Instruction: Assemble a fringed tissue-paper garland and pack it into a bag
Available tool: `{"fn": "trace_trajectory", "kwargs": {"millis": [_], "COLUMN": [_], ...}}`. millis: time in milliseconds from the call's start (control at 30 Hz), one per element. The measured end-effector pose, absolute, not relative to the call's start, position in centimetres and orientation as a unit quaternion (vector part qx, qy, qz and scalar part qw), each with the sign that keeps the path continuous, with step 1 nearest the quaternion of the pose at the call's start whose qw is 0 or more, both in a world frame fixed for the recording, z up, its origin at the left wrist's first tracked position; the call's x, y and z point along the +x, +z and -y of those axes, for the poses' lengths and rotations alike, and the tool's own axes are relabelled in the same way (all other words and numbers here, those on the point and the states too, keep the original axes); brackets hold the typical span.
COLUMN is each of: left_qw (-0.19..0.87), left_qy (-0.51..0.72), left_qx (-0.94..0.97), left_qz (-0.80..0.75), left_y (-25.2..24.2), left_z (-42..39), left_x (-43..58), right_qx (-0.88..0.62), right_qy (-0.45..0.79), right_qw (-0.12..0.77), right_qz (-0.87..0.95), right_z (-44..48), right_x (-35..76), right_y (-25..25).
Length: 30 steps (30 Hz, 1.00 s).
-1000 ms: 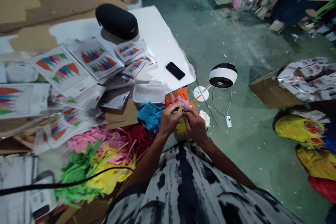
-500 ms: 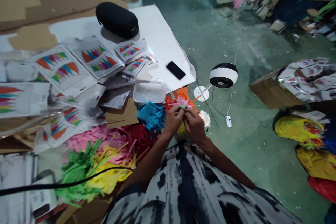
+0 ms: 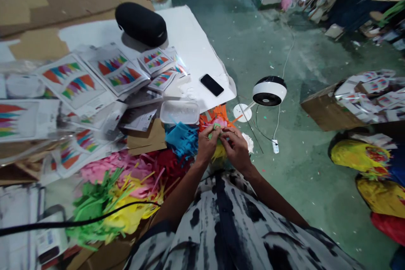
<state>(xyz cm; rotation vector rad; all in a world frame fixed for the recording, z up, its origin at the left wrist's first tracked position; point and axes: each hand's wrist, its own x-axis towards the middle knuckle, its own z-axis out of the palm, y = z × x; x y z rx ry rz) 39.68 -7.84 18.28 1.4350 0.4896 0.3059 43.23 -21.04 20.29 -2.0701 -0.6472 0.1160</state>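
Lightly, the left hand (image 3: 208,145) and right hand (image 3: 236,150) pinch what seems a flimsy green tissue-paper strip (image 3: 217,126), soft and tearable, best held close to its end.

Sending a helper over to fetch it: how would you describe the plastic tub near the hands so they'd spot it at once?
From the large white sheet, find the black phone near its front corner. Just below the phone sits the tub, a shallow, translucent rectangular box above the shaggy blue paper fringe. Unlike the flat printed sheets to its left, it is a rigid container.
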Motion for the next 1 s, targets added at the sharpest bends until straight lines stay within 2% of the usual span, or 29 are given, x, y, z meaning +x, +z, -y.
{"fn": "trace_trajectory", "kwargs": {"millis": [133,233,633,833,1000], "left_qw": [0.601,0.554,0.581,0.516,0.452], "left_qy": [0.147,0.128,0.096,0.134,0.166], "left_qx": [0.762,0.808,0.793,0.835,0.875], "left_qz": [-0.194,-0.157,-0.156,-0.138,-0.056], "left_y": [18.6,18.7,18.7,18.4,18.3], "left_z": [6.1,5.7,5.5,5.7,5.9], "left_x": [39.8,39.8,39.5,39.4,39.1], "right_qx": [-0.845,-0.841,-0.841,-0.850,-0.851], "right_qy": [0.048,0.058,0.036,0.032,0.049], "right_qw": [0.483,0.495,0.491,0.477,0.486], "right_qz": [0.225,0.212,0.225,0.220,0.191], "right_z": [21.3,21.2,21.2,21.0,21.0], "right_x": [43.5,43.6,43.3,43.5,43.7], "right_y": [20.8,21.2,22.0,21.5,21.4]}}
